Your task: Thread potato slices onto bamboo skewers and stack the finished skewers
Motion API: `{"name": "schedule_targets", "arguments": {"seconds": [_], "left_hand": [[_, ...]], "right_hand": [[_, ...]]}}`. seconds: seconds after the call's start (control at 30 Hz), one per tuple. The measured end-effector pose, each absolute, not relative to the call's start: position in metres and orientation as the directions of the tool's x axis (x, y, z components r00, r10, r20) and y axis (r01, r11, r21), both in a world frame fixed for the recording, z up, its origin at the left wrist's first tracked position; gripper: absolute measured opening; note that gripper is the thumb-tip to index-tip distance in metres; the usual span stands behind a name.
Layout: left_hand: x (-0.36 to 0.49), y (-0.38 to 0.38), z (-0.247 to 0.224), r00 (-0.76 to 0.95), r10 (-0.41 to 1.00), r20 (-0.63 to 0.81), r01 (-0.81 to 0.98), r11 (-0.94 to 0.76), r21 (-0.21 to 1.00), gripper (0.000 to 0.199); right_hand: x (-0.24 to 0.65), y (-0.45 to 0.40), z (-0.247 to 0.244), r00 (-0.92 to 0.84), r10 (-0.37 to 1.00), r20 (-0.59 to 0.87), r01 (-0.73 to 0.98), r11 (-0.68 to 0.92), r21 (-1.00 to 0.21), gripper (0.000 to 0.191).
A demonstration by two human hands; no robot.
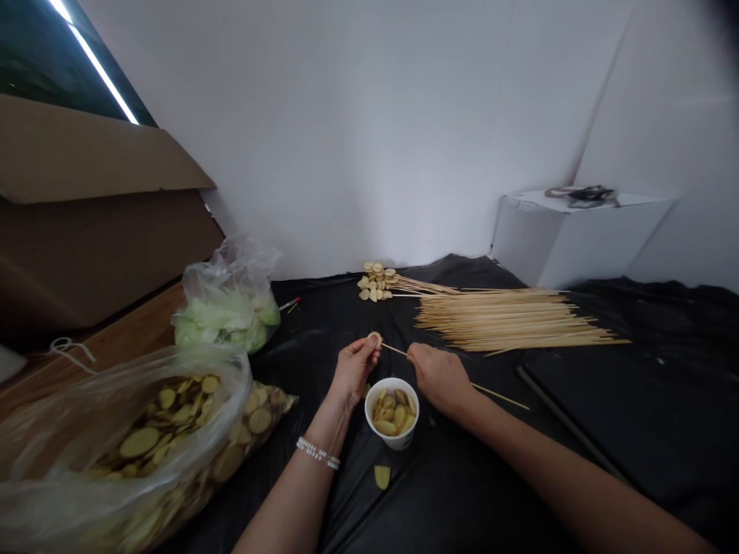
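Between thumb and fingers, my left hand [353,369] pinches a round potato slice [375,338]. My right hand [442,378] is closed around a thin wooden skewer [395,350], whose front end meets the slice; its rear end sticks out behind my wrist. Below and between both hands stands a white cup [391,440] with several pale yellow slices [395,412] in it. One loose cut piece [382,477] lies on the black sheet in front of the cup. Beyond my hands, finished-looking skewers carry clustered slices [376,282] at their left ends.
Many bare skewers [508,319] lie in a wide bundle at the back right. A large clear bag [231,385] of slices fills the left, with a bag of pale green vegetables [228,308] behind it. A cardboard box [86,254] and a white box [536,238] flank the black sheet [462,492].
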State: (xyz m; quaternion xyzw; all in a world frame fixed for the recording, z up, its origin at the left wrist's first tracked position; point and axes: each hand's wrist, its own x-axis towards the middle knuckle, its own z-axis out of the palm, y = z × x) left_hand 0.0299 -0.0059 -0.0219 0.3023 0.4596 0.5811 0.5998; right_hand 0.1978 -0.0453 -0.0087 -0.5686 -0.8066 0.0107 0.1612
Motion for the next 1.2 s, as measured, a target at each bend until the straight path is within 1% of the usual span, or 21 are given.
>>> {"name": "schedule_targets", "arguments": {"seconds": [0.2, 0.3, 0.43, 0.57, 0.8, 1.03, 1.2], "left_hand": [[0.0318, -0.0062, -0.0225, -0.113, 0.973, -0.202, -0.385, 0.144, 0.912, 0.034], [0.033, -0.0068, -0.022, -0.116, 0.971, -0.21, -0.386, 0.151, 0.91, 0.034], [0.0326, -0.0072, -0.0218, -0.104, 0.972, -0.208, -0.384, 0.154, 0.91, 0.036], [0.0325, -0.0072, -0.0226, -0.1, 0.972, -0.213, -0.379, 0.161, 0.911, 0.038], [0.0359, -0.0079, -0.0226, -0.092, 0.973, -0.21, -0.36, 0.164, 0.918, 0.038], [0.0358, -0.0085, -0.0222, -0.068, 0.975, -0.212, -0.356, 0.175, 0.918, 0.036], [0.0345, -0.0105, -0.0192, -0.009, 0.97, -0.243, -0.406, 0.219, 0.887, 0.032]], "right_hand": [[0.1981, -0.0451, -0.0089, -0.314, 0.91, 0.272, 0.914, 0.367, -0.172, 0.024], [0.1982, -0.0454, -0.0076, -0.311, 0.909, 0.277, 0.914, 0.366, -0.176, 0.023], [0.1977, -0.0457, -0.0065, -0.299, 0.926, 0.229, 0.914, 0.347, -0.212, 0.021], [0.1972, -0.0457, -0.0068, -0.308, 0.934, 0.183, 0.913, 0.344, -0.217, 0.023], [0.1968, -0.0464, -0.0069, -0.319, 0.913, 0.254, 0.914, 0.367, -0.174, 0.023], [0.1972, -0.0459, -0.0075, -0.307, 0.929, 0.208, 0.901, 0.354, -0.251, 0.019], [0.1979, -0.0419, -0.0089, -0.293, 0.936, 0.197, 0.904, 0.338, -0.262, 0.022]]}}
